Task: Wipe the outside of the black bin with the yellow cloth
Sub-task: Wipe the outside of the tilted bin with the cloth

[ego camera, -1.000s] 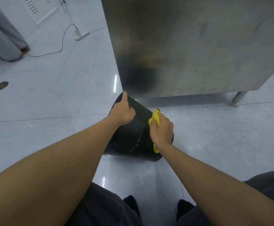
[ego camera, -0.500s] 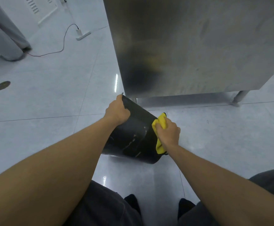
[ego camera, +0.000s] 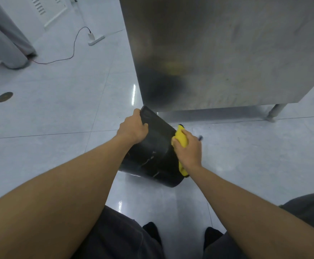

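My right hand (ego camera: 189, 150) presses the yellow cloth (ego camera: 182, 139) against the black bin (ego camera: 152, 156) while my left hand (ego camera: 133, 128) clamps the bin's top edge.

My right hand's fingers are closed around the bunched cloth, which I hold flat to the right side of the bin's outer wall; a strip of yellow hangs out below my wrist. My left hand is curled over the upper rim at the far left, with the thumb toward me. The bin is tilted, its base on the pale tiled floor (ego camera: 59, 113) in front of my knees and its top leaning away toward the steel cabinet (ego camera: 218, 53), at the cabinet's lower corner. Farther off on the floor lie a white power strip (ego camera: 95, 38) with a thin cable (ego camera: 66, 58) and a round drain cover (ego camera: 4, 97).
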